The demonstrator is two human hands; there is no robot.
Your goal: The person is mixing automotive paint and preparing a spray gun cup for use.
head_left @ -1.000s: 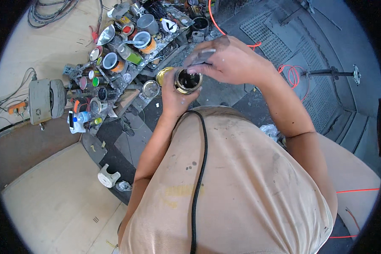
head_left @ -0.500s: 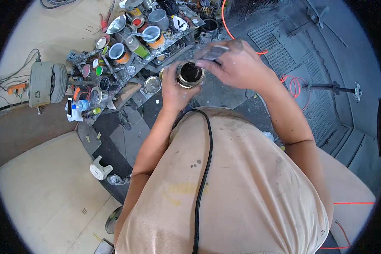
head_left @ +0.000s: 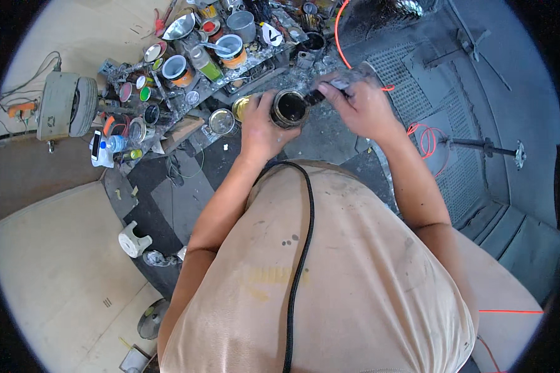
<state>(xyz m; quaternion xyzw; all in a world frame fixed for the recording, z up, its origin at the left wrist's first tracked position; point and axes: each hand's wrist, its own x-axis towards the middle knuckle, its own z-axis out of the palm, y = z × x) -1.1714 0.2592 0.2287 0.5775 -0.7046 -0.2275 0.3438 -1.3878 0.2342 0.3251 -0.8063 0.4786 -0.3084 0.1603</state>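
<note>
While our left grip [head_left: 262, 128] holds the open can [head_left: 290, 109] before us and our right grip [head_left: 363, 107] a tool [head_left: 315, 97] beside its rim, we seem mid-stirring, and the next move calls for a level can.

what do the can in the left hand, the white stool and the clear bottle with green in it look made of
The can: probably metal, its rim showing glossy highlights. The white stool: likely moulded plastic, smooth with rounded legs. The bottle: plastic or glass, see-through; which, I can't tell.
</note>
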